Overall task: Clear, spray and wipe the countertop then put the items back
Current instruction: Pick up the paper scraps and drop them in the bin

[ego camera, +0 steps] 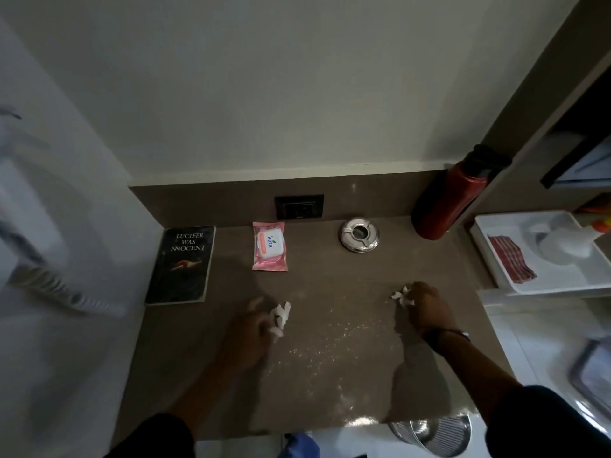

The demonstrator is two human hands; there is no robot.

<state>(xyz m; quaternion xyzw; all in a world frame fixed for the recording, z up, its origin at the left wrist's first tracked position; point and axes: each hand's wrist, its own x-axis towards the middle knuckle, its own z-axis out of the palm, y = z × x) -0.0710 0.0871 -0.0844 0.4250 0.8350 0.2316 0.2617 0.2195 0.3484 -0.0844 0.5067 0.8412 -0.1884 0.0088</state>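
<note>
1. Left hand [251, 328] pinches a scrap of white tissue [280, 314]; right hand [426, 307] is clenched round another wad [401, 295] — both low over the crumb-dusted countertop [330, 375].
2. Along the back: book [183, 264], pink wipes pack [269, 246], metal ashtray [359, 233], red bottle [444, 200].
3. White tray [489, 259] on the right — a red striped cloth [510, 259] and a spray bottle [568, 241] in it.
</note>
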